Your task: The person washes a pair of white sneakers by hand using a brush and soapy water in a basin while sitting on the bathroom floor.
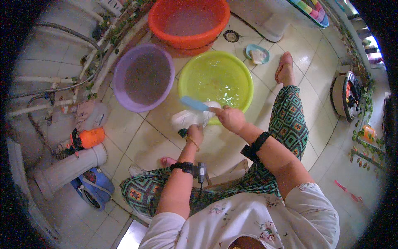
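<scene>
My left hand (195, 134) grips what looks like a white canvas shoe (183, 119) with a dark green patch at its near end. The shoe is over the near-left rim of a lime-green basin (184, 72) that holds water. In my right hand (232, 119) is the handle of a light blue brush (195, 103). Its head lies across the top of the shoe and is slightly blurred. The bristles are hidden, so whether they touch the shoe I cannot tell.
A purple basin (117, 82) of murky water stands left of the green one. Behind is a red basin (186, 43), also with liquid. A blue soap dish (266, 53) holds soap (257, 57) near a floor drain (231, 36). Pipes (46, 80) run along the left wall.
</scene>
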`<action>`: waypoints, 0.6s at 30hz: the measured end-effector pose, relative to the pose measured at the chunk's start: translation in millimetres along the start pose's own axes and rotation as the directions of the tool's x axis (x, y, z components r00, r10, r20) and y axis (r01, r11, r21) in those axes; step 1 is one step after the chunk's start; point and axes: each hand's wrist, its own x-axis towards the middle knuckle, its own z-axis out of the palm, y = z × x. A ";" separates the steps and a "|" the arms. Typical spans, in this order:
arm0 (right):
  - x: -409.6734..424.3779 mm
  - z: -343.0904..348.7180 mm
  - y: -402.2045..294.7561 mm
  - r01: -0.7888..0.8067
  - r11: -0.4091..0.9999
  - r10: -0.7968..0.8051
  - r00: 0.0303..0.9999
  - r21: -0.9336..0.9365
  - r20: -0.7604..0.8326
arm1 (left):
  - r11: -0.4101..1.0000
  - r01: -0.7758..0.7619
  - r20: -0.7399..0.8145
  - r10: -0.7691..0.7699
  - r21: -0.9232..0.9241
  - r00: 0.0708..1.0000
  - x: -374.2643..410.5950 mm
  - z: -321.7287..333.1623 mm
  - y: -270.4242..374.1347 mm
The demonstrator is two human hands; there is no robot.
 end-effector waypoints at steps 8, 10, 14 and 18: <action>-1.6 10.8 60.8 -0.237 0.970 0.228 0.965 -0.059 -0.132 | 0.813 0.188 -0.073 -0.272 -0.551 0.960 2.4 -18.9 15.9; -4.2 17.8 35.1 -0.178 0.984 0.173 0.962 -0.003 -0.210 | 0.773 0.042 -0.129 -0.159 -0.633 0.979 2.1 -18.2 12.8; -10.7 38.2 31.7 -0.114 0.990 0.127 0.972 0.078 -0.198 | 0.454 0.192 -0.004 -0.396 -0.870 0.918 3.7 -8.5 -0.5; 11.3 42.7 77.2 -0.345 0.936 0.341 0.938 -0.068 -0.060 | 0.387 0.363 0.197 -0.406 -0.847 0.892 8.2 -22.6 1.2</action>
